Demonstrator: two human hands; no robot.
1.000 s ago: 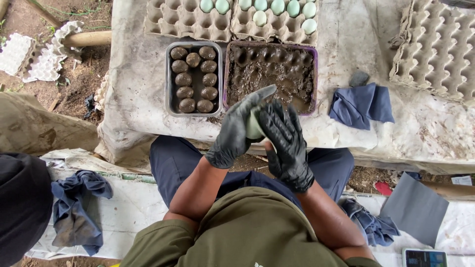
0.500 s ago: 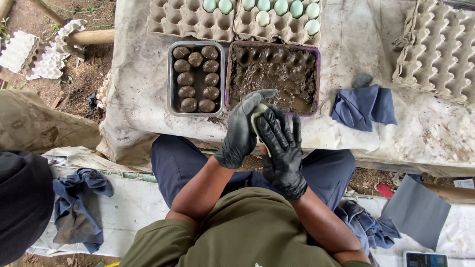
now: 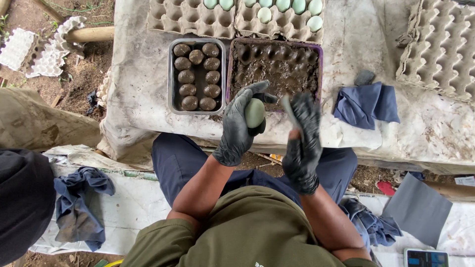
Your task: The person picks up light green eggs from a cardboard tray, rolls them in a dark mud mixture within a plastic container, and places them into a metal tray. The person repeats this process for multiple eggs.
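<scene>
My left hand [image 3: 238,126], in a black muddy glove, holds a pale green egg [image 3: 255,112] upright just below the purple mud tray [image 3: 321,64]. My right hand [image 3: 303,138], also gloved, is a little to the right of the egg, apart from it, blurred, fingers spread with nothing in it. To the left of the mud tray stands a metal tray [image 3: 171,79] with several mud-coated eggs [image 3: 197,76]. Clean pale green eggs [image 3: 284,10] sit in the cardboard egg carton [image 3: 193,20] at the back.
A blue cloth [image 3: 366,104] lies right of the mud tray, with a small grey lump [image 3: 364,77] above it. Empty egg cartons [image 3: 440,49] are at far right. Another blue cloth [image 3: 79,202] lies on the ground sheet at left, near a dark-clothed person [image 3: 22,202].
My hands were pressed together around the egg. Now my right hand has pulled away to the right, and the egg stays in my left hand.
</scene>
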